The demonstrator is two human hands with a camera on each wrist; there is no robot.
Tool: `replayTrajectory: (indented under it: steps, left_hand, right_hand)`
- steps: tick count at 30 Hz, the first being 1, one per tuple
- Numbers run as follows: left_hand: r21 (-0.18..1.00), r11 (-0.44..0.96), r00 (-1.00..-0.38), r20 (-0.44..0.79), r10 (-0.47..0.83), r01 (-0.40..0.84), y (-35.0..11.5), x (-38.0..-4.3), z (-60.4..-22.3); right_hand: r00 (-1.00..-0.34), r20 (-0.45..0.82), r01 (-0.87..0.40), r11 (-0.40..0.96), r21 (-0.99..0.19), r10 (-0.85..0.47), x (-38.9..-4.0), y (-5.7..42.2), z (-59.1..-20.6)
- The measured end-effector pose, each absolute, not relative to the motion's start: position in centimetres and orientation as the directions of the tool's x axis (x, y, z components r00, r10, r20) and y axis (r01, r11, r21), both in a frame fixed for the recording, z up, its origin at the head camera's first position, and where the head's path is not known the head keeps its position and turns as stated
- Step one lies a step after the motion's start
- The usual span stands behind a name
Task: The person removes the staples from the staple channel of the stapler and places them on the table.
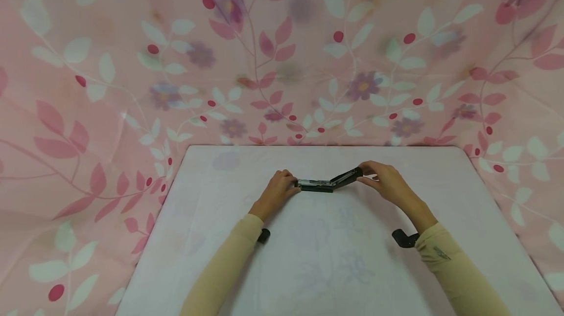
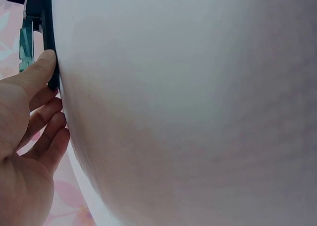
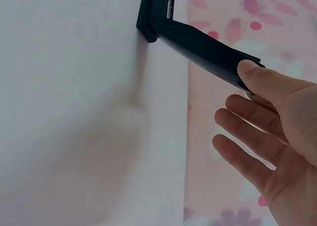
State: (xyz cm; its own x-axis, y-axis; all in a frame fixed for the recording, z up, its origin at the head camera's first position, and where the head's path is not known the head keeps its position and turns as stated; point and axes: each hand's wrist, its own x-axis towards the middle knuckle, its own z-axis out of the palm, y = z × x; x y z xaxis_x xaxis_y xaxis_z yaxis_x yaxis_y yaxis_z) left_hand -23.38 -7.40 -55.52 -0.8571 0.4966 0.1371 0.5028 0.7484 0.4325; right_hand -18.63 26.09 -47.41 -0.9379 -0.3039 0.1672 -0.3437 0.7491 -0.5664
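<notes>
A black stapler [image 1: 315,189] is held between both hands near the far edge of the white desk [image 1: 335,267], around its middle. The base is laid flat along the desk, with a silvery strip visible on top, while the right-hand section is tilted up at an angle from the hinge. The base's left end is pinched by the left hand [image 1: 275,194], the thumb being placed on the near side. The raised section's tip is pinched between thumb and index finger by the right hand [image 1: 389,185], whose other three fingers are spread away from it. Both arms are covered by pale yellow sleeves [image 1: 460,269], and a black device [image 1: 403,238] is seen at the right wrist. Behind the desk, a pink floral cloth [image 1: 308,61] is hung.
</notes>
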Motion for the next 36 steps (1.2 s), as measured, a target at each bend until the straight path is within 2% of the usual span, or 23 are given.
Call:
replayTrajectory:
  steps: [11,21,36]
  left_hand:
    - [0.448,0.738,-0.855,0.142,0.499,0.505,-7.4,-23.1,-55.4]
    - [0.454,0.74,-0.859,0.132,0.495,0.496,-7.4,-23.3,-55.5]
    - [0.439,0.745,-0.856,0.133,0.499,0.502,-7.4,-23.5,-55.7]
  right_hand:
    - [-0.949,0.17,-0.314,0.735,-0.601,-0.266,-18.1,27.5,-48.9]
    - [-0.969,0.094,-0.24,0.775,-0.585,-0.229,-17.7,28.6,-51.2]
    - [-0.97,0.111,-0.239,0.767,-0.595,-0.216,-17.5,28.7,-52.1]
